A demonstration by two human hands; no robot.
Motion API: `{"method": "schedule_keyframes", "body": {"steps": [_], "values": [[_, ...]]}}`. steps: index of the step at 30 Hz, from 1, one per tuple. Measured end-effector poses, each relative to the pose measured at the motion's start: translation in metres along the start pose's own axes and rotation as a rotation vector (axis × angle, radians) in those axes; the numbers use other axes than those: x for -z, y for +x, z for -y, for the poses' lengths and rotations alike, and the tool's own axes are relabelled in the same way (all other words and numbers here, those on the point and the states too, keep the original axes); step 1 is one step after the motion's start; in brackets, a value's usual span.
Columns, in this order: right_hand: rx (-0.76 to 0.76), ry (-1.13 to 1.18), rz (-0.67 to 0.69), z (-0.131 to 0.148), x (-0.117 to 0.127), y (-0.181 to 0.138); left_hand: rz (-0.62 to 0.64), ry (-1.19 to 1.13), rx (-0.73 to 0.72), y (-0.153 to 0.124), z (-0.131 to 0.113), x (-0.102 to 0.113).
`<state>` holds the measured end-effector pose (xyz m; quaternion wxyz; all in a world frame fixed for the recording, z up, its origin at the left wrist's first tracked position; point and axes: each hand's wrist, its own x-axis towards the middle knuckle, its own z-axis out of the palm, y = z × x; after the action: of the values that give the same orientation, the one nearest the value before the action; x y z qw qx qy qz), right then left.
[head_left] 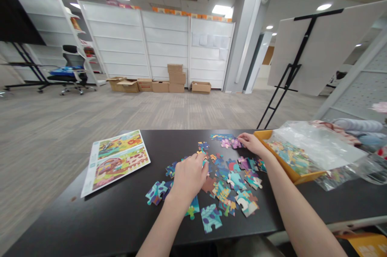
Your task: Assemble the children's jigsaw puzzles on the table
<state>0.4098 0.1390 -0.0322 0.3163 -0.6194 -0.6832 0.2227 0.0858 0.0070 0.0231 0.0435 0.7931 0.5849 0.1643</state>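
Note:
Loose jigsaw puzzle pieces (pixel 237 180) in teal, blue, purple and orange lie spread over the black table (pixel 121 216). My left hand (pixel 190 174) reaches over the left side of the pile, its fingers bent and drawn together. Its fingertips are down among small orange and teal pieces, and what they hold, if anything, is hidden. At the far side of the pile, my right hand (pixel 251 143) pinches the edge of a purple puzzle piece (pixel 236 143). Touching or close beside that one is a pink piece (pixel 225 143), with a blue strip of pieces (pixel 221 137) behind them.
A printed picture sheet (pixel 121 160) lies at the table's left. On the right stands a yellow box (pixel 302 179) with more pieces and a clear plastic bag (pixel 323 148) over it. Cardboard boxes (pixel 177 77) and white shelving (pixel 165 39) stand across the floor.

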Motion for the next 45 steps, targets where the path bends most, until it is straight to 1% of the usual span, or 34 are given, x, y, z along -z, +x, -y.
{"method": "schedule_keyframes", "body": {"steps": [8,15,18,23,26,33,38,45], "values": [[-0.013,-0.101,-0.144,-0.011,-0.018,0.012,-0.021,-0.003,-0.017,0.002,-0.002,-0.006],[0.045,-0.174,-0.188,-0.012,-0.016,0.012,-0.008,-0.003,-0.005,0.002,-0.002,-0.006],[0.085,-0.187,-0.166,-0.009,-0.013,0.008,-0.003,-0.003,-0.004,0.002,-0.001,-0.004],[0.172,-0.278,-0.049,-0.008,-0.013,0.005,0.008,0.004,-0.006,0.002,0.001,-0.005],[0.183,-0.347,-0.005,-0.007,-0.015,0.005,0.022,0.004,-0.011,0.002,0.002,-0.007],[0.174,-0.469,0.011,-0.001,-0.016,0.002,0.017,0.001,-0.021,0.003,0.002,-0.01],[0.18,-0.452,0.008,-0.002,-0.017,0.002,0.005,-0.015,-0.029,0.004,0.001,-0.012],[0.17,-0.465,0.034,-0.001,-0.018,0.002,0.028,-0.021,-0.032,0.003,0.0,-0.012]]}}
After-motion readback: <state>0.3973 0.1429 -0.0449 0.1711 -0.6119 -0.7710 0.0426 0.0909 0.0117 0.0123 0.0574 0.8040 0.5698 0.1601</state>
